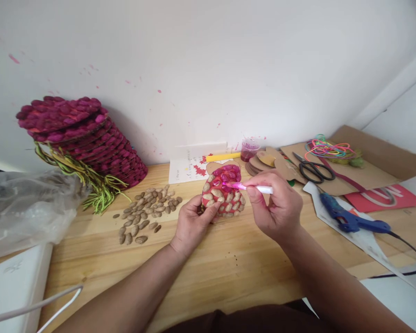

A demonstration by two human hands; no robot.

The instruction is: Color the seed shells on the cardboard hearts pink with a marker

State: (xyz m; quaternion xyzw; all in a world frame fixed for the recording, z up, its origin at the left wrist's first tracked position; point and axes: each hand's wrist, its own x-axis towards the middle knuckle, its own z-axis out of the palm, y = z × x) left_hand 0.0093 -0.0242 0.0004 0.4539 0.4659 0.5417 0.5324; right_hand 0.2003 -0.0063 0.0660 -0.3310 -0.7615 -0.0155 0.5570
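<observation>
My left hand [196, 222] is closed on the lower left edge of a red craft piece [225, 206] studded with tan, peanut-like pods. Glossy magenta paint covers the pods on its upper part; those lower down are bare tan. Pinched in my right hand [275, 203] is a paintbrush [263, 188] with a white handle. Its pink-coated tip touches the craft piece near the border of the painted area. Left of my left hand, loose brown pods [149, 203] lie scattered on the wooden table [201, 282]. A clear cup of magenta paint [250, 150] stands behind the piece.
A tall magenta-studded stack [90, 134] with green cords leans at the left, behind a plastic bag [31, 208]. Scissors [314, 171], cardboard cutouts [266, 159] and colourful cords [329, 149] lie at right. A blue glue gun [353, 219] trails its cable nearby.
</observation>
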